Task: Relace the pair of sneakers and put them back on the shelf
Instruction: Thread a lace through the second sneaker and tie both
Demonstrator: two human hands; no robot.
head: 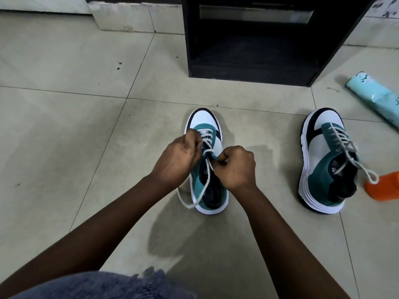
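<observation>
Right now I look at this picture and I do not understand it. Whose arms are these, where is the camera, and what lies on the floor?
There is no machine here. A person wears one camera on the head, looking down at their own arms. The left hand and right hand each hold in their grip the white lace of the sneaker in the middle, which stands on the tiled floor. The second sneaker stands to the right, its lace threaded and untouched. Behind them is a black shelf. At the right edge lie a pale blue roll and an orange object.
</observation>
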